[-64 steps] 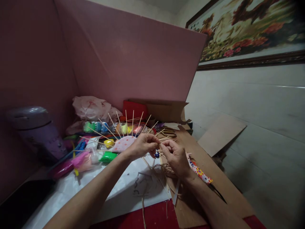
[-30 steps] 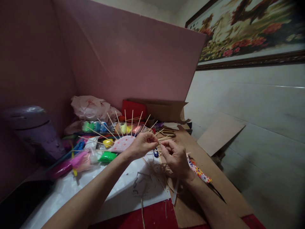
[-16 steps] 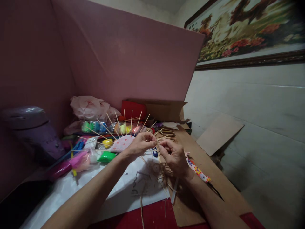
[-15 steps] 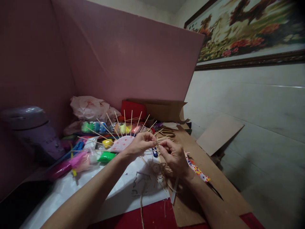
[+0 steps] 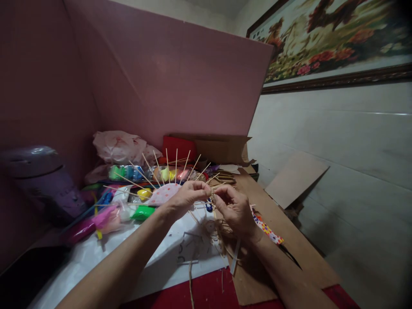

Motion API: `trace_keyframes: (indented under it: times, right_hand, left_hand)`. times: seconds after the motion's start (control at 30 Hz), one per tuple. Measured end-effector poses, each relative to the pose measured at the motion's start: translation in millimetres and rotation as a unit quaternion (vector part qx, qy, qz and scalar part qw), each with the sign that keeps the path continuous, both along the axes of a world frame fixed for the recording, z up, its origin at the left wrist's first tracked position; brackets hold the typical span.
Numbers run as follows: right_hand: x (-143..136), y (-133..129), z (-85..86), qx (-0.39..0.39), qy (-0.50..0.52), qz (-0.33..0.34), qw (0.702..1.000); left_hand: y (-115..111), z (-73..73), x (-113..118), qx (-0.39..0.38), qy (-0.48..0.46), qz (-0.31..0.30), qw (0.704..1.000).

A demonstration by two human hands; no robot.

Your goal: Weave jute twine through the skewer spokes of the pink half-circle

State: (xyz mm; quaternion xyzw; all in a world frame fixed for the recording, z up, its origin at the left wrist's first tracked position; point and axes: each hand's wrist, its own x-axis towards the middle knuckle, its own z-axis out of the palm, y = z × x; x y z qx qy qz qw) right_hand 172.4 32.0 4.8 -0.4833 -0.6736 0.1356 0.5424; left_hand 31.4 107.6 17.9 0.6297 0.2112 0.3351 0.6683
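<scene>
My left hand [image 5: 192, 194] and my right hand [image 5: 234, 210] meet fingertip to fingertip above the work surface. Both are closed in a pinch on a thin tan strand that looks like twine; most of it is hidden by the fingers. Beside my left hand, partly behind it, is a half-round piece with red dots on pale pink [image 5: 164, 194], with thin wooden sticks [image 5: 176, 165] fanning outward from it. Below the hands lies a loose tangle of tan twine fibres [image 5: 219, 234]. One length of twine [image 5: 190, 279] runs toward the near edge.
Bagged coloured clay [image 5: 143, 212] and a clear pack of clay [image 5: 138, 172] lie at left, near a purple canister [image 5: 48, 184]. A cardboard sheet [image 5: 280, 240] holds a flower-patterned strip [image 5: 267, 229]. White paper [image 5: 154, 257] covers the middle. A pink panel [image 5: 167, 81] stands behind.
Both hands keep their pinch, with only a slight shift of the fingertips. The whole view has moved very slightly.
</scene>
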Motion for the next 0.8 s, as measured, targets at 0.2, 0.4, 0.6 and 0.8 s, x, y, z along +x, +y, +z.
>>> trace_keyframes:
  times: [0.2,0.4,0.6,0.8]
  right_hand:
    - [1.5,-0.4,0.7,0.001,-0.018,0.004,1.0]
    - [2.7,3.5,-0.8,-0.079,0.081,0.077,0.991]
    - [2.1,2.2,5.2,-0.278,0.326,0.268,0.863]
    - [-0.2,8.3,-1.4,-0.219,0.294,0.179,0.913]
  left_hand:
    - [0.8,2.7,-2.4,0.012,0.017,0.0,1.0]
    - [-6.7,12.4,-4.8,-0.01,0.065,0.004,0.998]
    - [-7.8,12.2,-4.0,0.019,0.058,0.021,0.998]
    - [-7.0,11.7,-4.3,-0.012,0.071,0.045,0.996]
